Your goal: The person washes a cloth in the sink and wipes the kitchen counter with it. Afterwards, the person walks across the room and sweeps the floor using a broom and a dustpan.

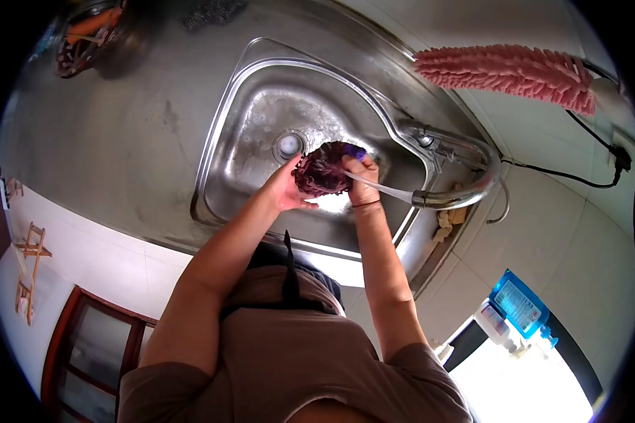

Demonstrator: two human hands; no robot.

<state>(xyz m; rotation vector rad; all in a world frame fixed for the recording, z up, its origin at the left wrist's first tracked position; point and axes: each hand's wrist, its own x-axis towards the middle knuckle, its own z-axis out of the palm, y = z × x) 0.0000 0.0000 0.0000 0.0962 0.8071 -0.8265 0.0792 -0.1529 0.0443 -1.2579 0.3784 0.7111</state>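
Observation:
A dark maroon, shaggy chenille-like cloth [323, 169] is held over the sink [250, 116], its dangling strands looking wet. My right hand [363, 178] grips its right side, next to a small purple part [354, 151]. Cupped against the left side is my left hand [288, 189], thumb and fingers apart. A stream of water [377, 185] runs from the curved faucet [451, 200] onto the cloth beside my right fingers. The drain [289, 144] lies just beyond my left thumb. Some of my fingertips are hidden by the cloth.
A pink chenille duster [504, 74] hangs by the wall at upper right. A basket with orange items [88, 35] and a dark mesh scrubber [214, 12] are on the steel counter [134, 141]. A blue bottle [518, 304] stands at right. Yellowish cloth [448, 222] lies behind the faucet.

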